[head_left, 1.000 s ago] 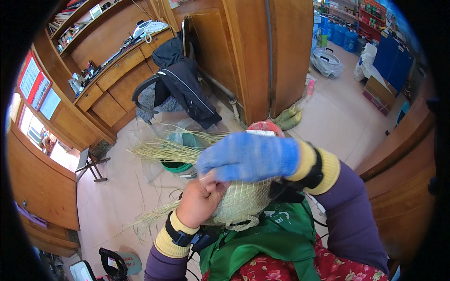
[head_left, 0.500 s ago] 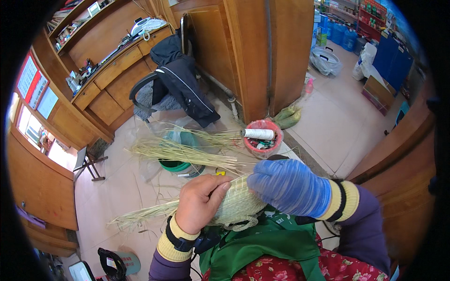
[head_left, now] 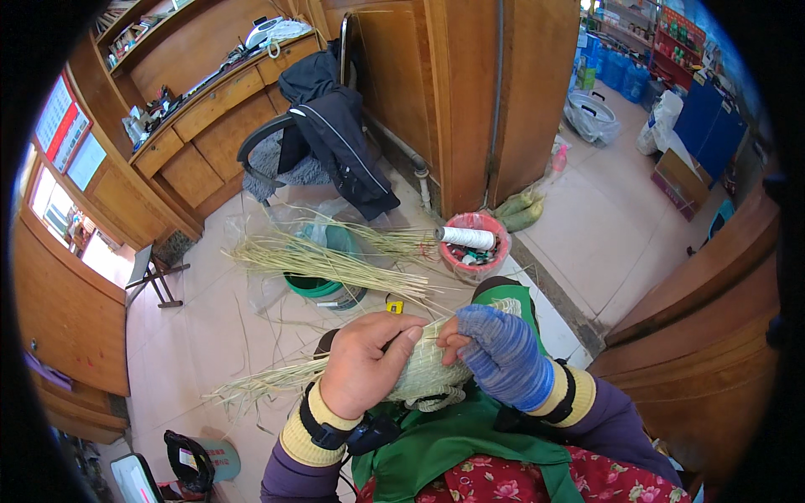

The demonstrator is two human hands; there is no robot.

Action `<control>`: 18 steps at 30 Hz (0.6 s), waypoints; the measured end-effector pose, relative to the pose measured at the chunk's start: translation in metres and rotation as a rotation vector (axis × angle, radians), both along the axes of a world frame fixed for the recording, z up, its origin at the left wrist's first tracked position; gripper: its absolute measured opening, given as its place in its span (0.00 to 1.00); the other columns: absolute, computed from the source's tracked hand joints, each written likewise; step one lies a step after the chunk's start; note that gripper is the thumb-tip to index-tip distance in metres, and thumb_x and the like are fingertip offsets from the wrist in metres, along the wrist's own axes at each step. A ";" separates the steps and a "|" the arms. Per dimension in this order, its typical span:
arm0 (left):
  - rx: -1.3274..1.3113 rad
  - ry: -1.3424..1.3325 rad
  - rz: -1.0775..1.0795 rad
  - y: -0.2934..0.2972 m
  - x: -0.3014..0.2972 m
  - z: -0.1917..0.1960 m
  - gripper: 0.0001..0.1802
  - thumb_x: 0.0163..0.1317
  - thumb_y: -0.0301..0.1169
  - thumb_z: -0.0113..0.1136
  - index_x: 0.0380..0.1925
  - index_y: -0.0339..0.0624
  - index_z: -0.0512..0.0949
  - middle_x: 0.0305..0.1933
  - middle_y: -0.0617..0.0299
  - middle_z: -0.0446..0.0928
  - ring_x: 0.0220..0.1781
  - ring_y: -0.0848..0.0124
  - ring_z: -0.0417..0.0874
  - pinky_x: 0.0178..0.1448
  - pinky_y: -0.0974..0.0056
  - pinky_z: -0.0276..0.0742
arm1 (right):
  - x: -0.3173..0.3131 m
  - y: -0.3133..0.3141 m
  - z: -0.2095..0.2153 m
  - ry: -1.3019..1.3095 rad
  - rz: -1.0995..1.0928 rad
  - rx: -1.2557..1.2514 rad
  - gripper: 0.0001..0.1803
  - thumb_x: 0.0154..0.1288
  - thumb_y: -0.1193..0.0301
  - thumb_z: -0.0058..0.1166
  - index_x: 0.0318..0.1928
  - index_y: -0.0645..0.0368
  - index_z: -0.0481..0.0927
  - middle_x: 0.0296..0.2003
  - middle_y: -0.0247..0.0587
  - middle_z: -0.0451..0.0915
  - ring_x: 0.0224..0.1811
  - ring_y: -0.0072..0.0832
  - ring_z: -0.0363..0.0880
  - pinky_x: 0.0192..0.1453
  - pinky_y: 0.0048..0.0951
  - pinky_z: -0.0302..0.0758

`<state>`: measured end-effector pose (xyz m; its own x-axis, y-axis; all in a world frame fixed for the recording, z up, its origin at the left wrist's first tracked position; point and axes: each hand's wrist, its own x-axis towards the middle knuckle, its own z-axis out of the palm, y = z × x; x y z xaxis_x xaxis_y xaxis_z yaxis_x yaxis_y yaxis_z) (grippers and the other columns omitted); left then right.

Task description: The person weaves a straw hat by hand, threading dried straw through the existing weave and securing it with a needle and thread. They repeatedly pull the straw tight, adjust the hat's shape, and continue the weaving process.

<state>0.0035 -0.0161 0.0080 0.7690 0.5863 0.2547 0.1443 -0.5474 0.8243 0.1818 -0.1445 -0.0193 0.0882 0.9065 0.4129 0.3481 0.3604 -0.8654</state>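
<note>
A pale green woven straw piece [head_left: 423,375] lies across my lap, its loose straw ends [head_left: 264,381] trailing left and a looped cord at its near edge. My left hand [head_left: 365,365], bare, pinches the weave's upper edge between thumb and fingers. My right hand [head_left: 501,352] wears a blue knitted glove with bare fingertips. Its fingers are curled together against the right part of the weave, close to my left thumb. Whatever is between them is too small to make out. A green apron [head_left: 444,448] covers my lap beneath the piece.
Ahead, a straw bundle [head_left: 335,270] rests over a green bucket [head_left: 314,289]. Beside it stands a pink tub [head_left: 495,258] with a white thread spool [head_left: 466,238]. A yellow tape measure [head_left: 394,307] sits on the floor. Farther off are a jacket-draped chair [head_left: 340,155] and a wooden cabinet [head_left: 457,109].
My right hand has come left and turned, so its bare fingertips now show against the weave. My left hand keeps its pinch. The whole view has shifted slightly.
</note>
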 end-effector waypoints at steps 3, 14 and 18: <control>-0.002 -0.009 -0.005 0.000 0.001 0.000 0.09 0.66 0.24 0.62 0.44 0.32 0.83 0.33 0.55 0.82 0.34 0.70 0.80 0.40 0.66 0.75 | -0.001 0.002 0.001 -0.037 -0.023 0.026 0.11 0.69 0.76 0.51 0.51 0.63 0.75 0.41 0.45 0.81 0.37 0.31 0.87 0.43 0.29 0.82; 0.107 -0.010 -0.019 0.001 0.001 -0.007 0.08 0.64 0.24 0.62 0.42 0.36 0.85 0.31 0.54 0.81 0.32 0.62 0.80 0.39 0.61 0.75 | -0.006 0.009 -0.007 -0.318 -0.207 0.201 0.09 0.67 0.75 0.54 0.47 0.59 0.78 0.38 0.48 0.81 0.39 0.42 0.83 0.41 0.38 0.79; 0.183 0.015 0.025 -0.002 0.000 -0.017 0.08 0.62 0.24 0.62 0.41 0.39 0.85 0.31 0.50 0.82 0.33 0.51 0.82 0.39 0.55 0.77 | -0.014 0.014 -0.016 -0.534 -0.236 0.345 0.09 0.68 0.73 0.52 0.47 0.60 0.79 0.38 0.49 0.81 0.39 0.44 0.82 0.42 0.40 0.79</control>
